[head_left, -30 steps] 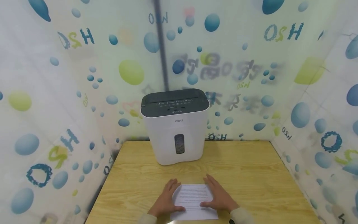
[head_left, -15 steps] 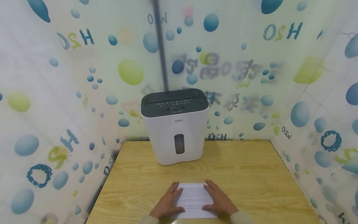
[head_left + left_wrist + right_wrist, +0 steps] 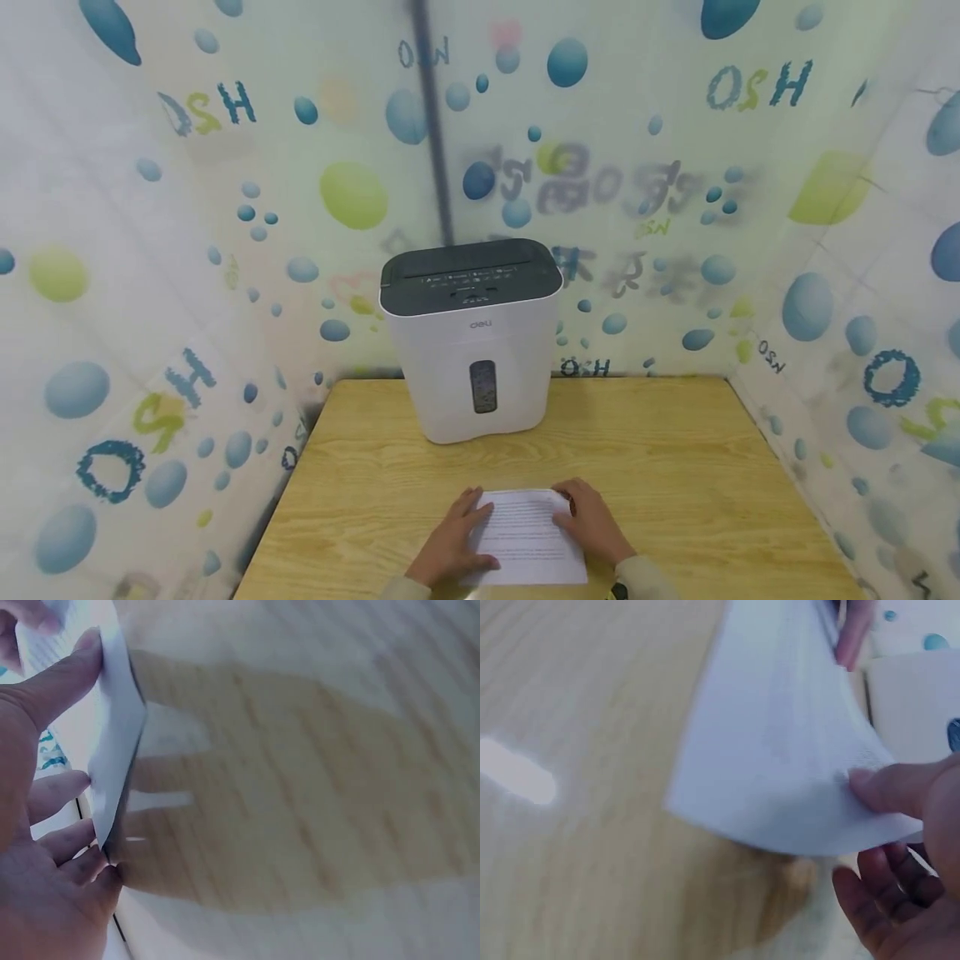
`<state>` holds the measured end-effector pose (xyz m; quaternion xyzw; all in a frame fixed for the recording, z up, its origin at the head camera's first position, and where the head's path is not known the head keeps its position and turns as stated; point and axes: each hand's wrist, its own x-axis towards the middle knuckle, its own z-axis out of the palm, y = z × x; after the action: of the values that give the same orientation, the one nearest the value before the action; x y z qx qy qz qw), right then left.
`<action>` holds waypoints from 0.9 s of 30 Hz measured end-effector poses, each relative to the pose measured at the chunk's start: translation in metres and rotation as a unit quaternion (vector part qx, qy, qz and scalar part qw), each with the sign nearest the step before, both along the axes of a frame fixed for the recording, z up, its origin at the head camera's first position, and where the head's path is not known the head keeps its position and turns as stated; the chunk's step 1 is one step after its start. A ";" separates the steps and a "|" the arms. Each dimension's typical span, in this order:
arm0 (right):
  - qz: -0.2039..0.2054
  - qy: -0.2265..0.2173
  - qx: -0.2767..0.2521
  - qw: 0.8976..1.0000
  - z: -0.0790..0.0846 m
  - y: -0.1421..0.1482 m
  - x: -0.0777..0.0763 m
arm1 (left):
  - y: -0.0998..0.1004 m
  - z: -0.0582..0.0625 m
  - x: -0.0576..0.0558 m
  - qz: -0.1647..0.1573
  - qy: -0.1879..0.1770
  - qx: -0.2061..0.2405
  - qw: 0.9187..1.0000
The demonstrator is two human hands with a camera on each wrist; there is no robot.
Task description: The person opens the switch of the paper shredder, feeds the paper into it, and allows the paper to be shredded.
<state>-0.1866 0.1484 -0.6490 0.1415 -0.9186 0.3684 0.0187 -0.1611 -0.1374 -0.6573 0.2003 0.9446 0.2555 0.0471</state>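
A printed sheet of paper (image 3: 528, 542) lies near the front of the wooden table, between both hands. My right hand (image 3: 594, 521) pinches its right edge; in the right wrist view the thumb (image 3: 889, 787) lies on top, the fingers (image 3: 881, 889) sit below, and that side bows up off the wood. At the left edge is my left hand (image 3: 453, 537), its fingers fairly straight. In the left wrist view its thumb (image 3: 71, 675) rests over the paper and the other fingertips touch along the edge.
A white paper shredder (image 3: 442, 375) with a dark top stands at the back of the table (image 3: 660, 450), just left of the middle. Patterned curtains (image 3: 637, 317) close off the back and both sides.
My right hand has gone from spread fingers beside the paper to curled fingers pinching its right edge, which has lifted. The left hand has barely moved.
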 end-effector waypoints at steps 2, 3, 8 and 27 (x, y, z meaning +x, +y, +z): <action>-0.008 -0.016 -0.032 0.999 0.004 0.002 -0.003 | 0.001 0.001 -0.002 0.000 0.013 -0.004 1.000; -0.010 -0.027 -0.048 0.998 0.006 0.004 -0.004 | 0.002 0.001 -0.003 0.000 0.020 -0.004 1.000; -0.014 -0.073 -0.080 0.994 0.013 0.013 -0.010 | 0.004 0.003 -0.010 0.011 0.057 0.007 0.998; -0.046 -0.108 -0.115 0.986 0.021 0.027 -0.017 | -0.012 0.005 -0.032 0.077 -0.025 0.265 0.961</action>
<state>-0.2041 0.1755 -0.6276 0.0555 -0.8723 0.4835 -0.0479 -0.1935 -0.1495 -0.6518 0.1262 0.8544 0.5041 -0.0036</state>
